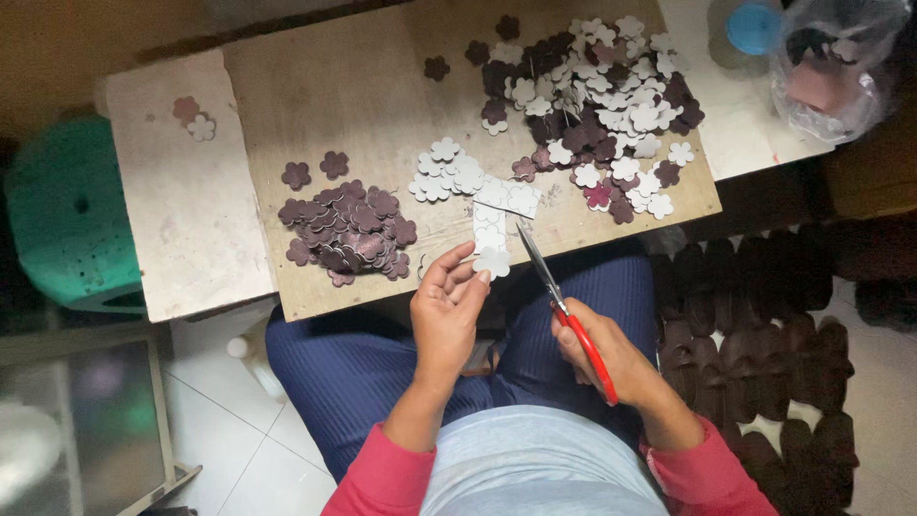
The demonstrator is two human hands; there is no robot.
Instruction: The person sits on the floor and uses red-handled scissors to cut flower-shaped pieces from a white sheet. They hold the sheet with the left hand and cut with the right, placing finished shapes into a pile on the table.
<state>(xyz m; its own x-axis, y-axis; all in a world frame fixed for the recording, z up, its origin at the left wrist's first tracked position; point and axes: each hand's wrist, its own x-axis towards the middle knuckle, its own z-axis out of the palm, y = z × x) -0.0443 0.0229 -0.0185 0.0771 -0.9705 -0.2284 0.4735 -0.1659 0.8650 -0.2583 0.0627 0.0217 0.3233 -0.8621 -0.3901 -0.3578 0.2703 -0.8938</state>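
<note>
My left hand pinches a white strip of joined flower-shaped cutouts that hangs over the near edge of the wooden board. My right hand grips red-handled scissors, blades pointing up toward the strip and just right of it. On the board lie a neat pile of maroon flower pieces at the left, a small cluster of white flowers in the middle, and a big mixed heap of white and maroon flowers at the right.
The board rests on a low white table. A green stool stands at the left, a clear plastic bag and a blue lid at the top right, a dark perforated sheet of cut-out shapes on the floor at right.
</note>
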